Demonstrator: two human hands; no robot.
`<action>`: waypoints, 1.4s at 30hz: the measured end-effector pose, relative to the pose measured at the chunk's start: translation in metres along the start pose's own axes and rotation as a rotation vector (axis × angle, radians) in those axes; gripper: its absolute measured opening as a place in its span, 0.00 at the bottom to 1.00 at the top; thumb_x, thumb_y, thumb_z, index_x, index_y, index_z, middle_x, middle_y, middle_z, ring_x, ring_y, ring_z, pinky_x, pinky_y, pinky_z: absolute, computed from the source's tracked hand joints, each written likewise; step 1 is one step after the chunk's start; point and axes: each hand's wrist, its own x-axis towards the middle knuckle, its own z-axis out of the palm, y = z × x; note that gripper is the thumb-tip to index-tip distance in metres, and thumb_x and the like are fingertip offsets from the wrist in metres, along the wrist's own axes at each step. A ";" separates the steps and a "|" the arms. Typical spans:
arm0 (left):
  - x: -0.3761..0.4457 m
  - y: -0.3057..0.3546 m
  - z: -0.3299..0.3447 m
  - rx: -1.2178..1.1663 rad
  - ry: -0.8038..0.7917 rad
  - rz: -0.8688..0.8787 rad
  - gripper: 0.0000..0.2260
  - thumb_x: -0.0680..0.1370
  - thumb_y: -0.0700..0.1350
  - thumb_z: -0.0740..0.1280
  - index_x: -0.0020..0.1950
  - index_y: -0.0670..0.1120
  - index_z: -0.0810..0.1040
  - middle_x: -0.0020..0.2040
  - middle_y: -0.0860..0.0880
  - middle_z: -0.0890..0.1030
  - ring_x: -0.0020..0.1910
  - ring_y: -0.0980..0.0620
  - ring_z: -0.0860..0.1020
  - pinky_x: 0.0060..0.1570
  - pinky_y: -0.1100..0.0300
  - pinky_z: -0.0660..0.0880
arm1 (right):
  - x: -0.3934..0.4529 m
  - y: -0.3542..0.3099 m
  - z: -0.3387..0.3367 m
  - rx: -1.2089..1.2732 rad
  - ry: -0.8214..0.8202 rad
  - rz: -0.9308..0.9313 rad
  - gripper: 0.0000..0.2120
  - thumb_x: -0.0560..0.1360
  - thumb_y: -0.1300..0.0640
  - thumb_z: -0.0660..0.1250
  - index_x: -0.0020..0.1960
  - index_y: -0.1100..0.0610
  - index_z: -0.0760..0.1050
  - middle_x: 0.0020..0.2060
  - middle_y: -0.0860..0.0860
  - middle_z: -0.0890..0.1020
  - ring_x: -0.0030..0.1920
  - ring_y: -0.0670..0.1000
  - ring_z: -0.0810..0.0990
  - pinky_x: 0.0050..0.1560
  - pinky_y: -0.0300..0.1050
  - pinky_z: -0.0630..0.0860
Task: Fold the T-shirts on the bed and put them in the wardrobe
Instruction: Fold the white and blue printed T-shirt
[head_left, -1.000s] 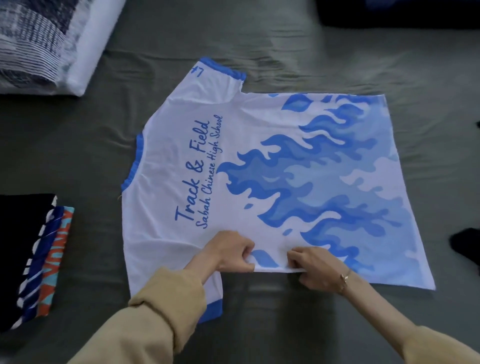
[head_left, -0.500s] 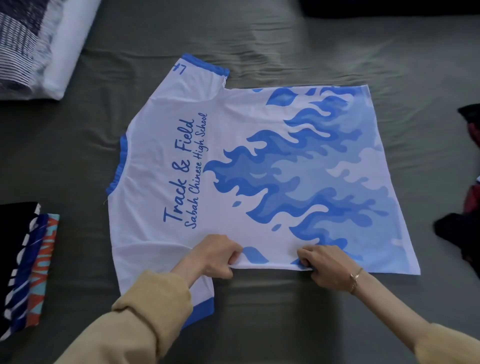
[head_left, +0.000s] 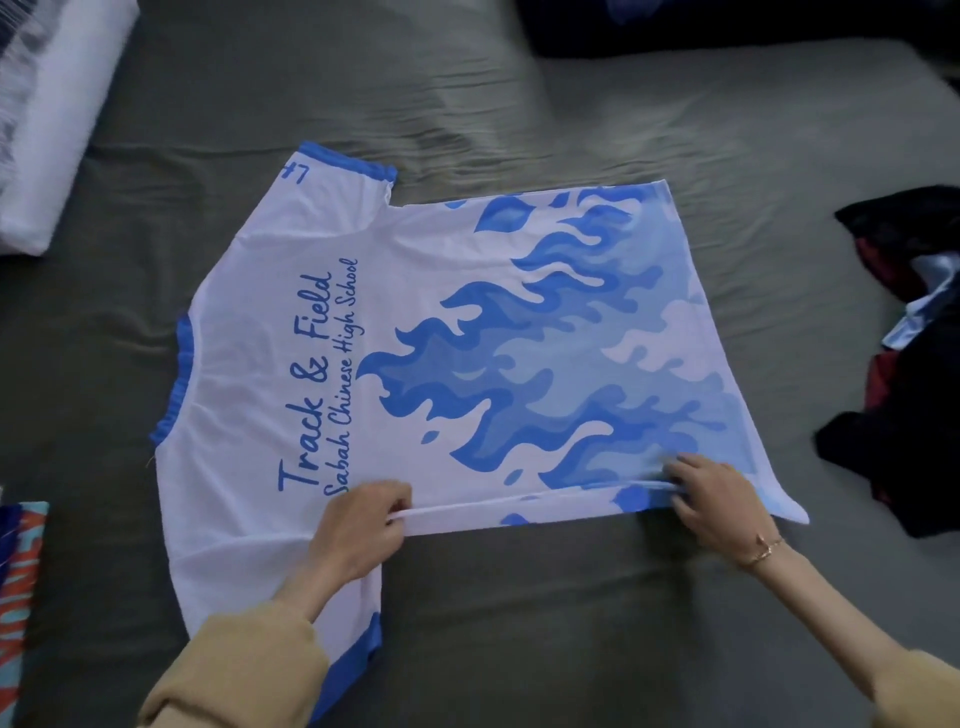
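One white T-shirt (head_left: 467, 332) with blue flames and the blue script "Track & Field, Sabah Chinese High School" lies spread flat, back up, in the middle of the bed (head_left: 519, 623), collar to the left and hem to the right. Its near side edge is lifted into a narrow fold that runs between the two hands.

The bed is covered by a dark grey-green sheet, creased beyond the shirt; no more of the room shows than this.

The left hand (head_left: 358, 530) has its fingers curled and pinches the near edge just below the lettering, by the near sleeve. The right hand (head_left: 717, 506) pinches the same edge well along toward the hem, fingers bent over the flame print; a thin bracelet (head_left: 763, 551) sits on its wrist. Both forearms wear tan sleeves (head_left: 244, 670).

At the left border lies one folded garment (head_left: 21, 582) with orange and light blue print, partly cut off. At the right edge sits one loose heap of dark clothes (head_left: 904, 374) with red and white showing. At top left rests one white pillow (head_left: 47, 104) with dark stripes.
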 end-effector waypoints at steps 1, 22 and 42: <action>0.008 -0.001 -0.005 -0.036 0.015 -0.060 0.12 0.75 0.40 0.65 0.35 0.53 0.69 0.36 0.55 0.74 0.34 0.58 0.72 0.33 0.72 0.63 | 0.005 0.006 -0.006 0.069 0.033 0.076 0.01 0.65 0.59 0.65 0.37 0.57 0.74 0.34 0.52 0.77 0.37 0.58 0.79 0.35 0.44 0.64; 0.146 -0.007 -0.035 -0.111 0.326 -0.658 0.12 0.78 0.38 0.58 0.38 0.38 0.76 0.38 0.40 0.77 0.37 0.45 0.73 0.38 0.55 0.67 | 0.151 0.075 -0.023 0.374 0.252 0.532 0.07 0.77 0.60 0.63 0.48 0.65 0.70 0.49 0.67 0.79 0.51 0.66 0.76 0.45 0.51 0.66; 0.114 -0.010 -0.026 -0.230 0.505 -0.429 0.08 0.77 0.49 0.65 0.48 0.45 0.72 0.47 0.48 0.73 0.45 0.49 0.73 0.45 0.53 0.71 | 0.159 0.011 0.000 -0.167 0.598 0.315 0.13 0.61 0.70 0.58 0.44 0.60 0.72 0.40 0.60 0.74 0.43 0.58 0.69 0.42 0.52 0.63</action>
